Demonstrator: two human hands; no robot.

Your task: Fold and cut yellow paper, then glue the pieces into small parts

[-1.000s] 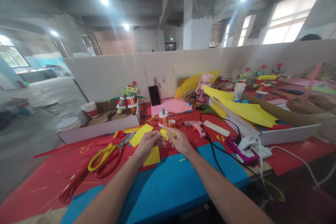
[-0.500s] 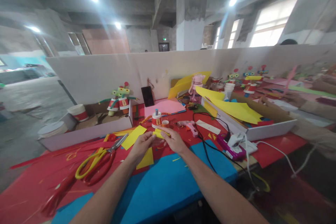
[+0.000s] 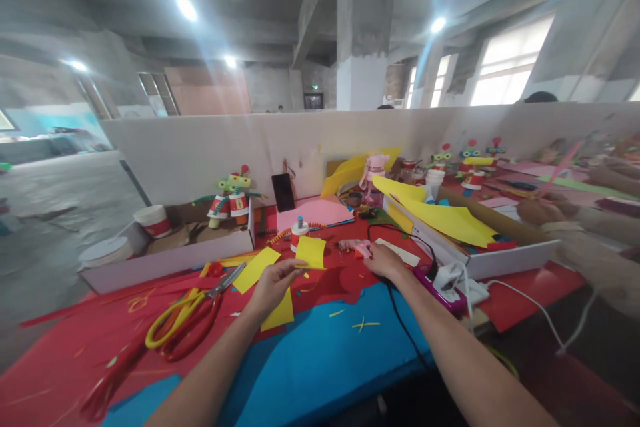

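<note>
My left hand [image 3: 274, 285] pinches a small yellow paper piece [image 3: 311, 252] by its lower left edge, and the paper curves slightly. Over to the right, my right hand [image 3: 384, 260] is closed round the handle of a pink hot glue gun [image 3: 354, 246], whose nozzle points left. Behind the paper stands a red-and-white paper cup figure [image 3: 300, 235] with coiled arms, partly covered. More yellow paper [image 3: 257, 268] lies beside my left hand, and another yellow sheet [image 3: 280, 312] is partly under it. Large scissors [image 3: 190, 310] with red and yellow handles rest at the left.
A cardboard box [image 3: 170, 260] with finished cup figures [image 3: 237, 200] stands at left, near a phone [image 3: 283, 192]. Right are another box [image 3: 520, 255] holding yellow sheets, a purple power strip [image 3: 447, 293] and cables. A co-worker's arms [image 3: 575, 240] are at far right.
My right hand has let go of the yellow paper and moved right onto the glue gun. The paper, rolled between both hands before, has opened out in my left hand.
</note>
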